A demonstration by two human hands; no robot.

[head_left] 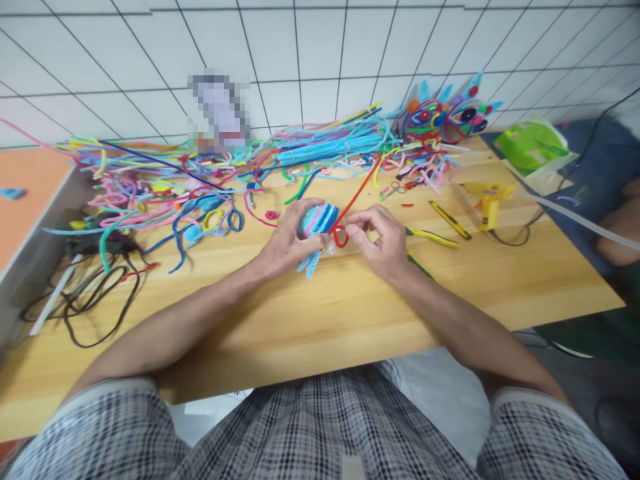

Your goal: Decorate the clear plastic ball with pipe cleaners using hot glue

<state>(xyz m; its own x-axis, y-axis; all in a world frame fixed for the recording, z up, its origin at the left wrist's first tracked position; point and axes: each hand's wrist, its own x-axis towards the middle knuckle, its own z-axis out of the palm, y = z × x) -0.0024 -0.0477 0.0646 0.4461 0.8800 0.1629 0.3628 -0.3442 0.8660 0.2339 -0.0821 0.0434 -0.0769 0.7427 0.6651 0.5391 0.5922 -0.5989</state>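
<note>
My left hand (pixel 289 239) is wrapped around a small pipe-cleaner craft (pixel 320 220) striped in blue, pink and white, with light blue ends poking out below it. A red pipe cleaner (pixel 356 198) rises from the craft's right side, and its lower part curls into a loop. At that loop my right hand (pixel 381 239) has thumb and forefinger pinched together, seemingly on the red strand; the exact contact is blurred. Just beyond my right hand lie yellow-handled pliers (pixel 434 238), partly hidden by it.
Tangled pipe cleaners (pixel 135 187) and a light blue bundle (pixel 335 141) line the wall. Two colourful finished crafts (pixel 425 120) stand at the back right. Scissors (pixel 399 189), a utility knife (pixel 450 220) and a yellow glue gun (pixel 489 200) lie rightward; black cables (pixel 100 293) coil at left.
</note>
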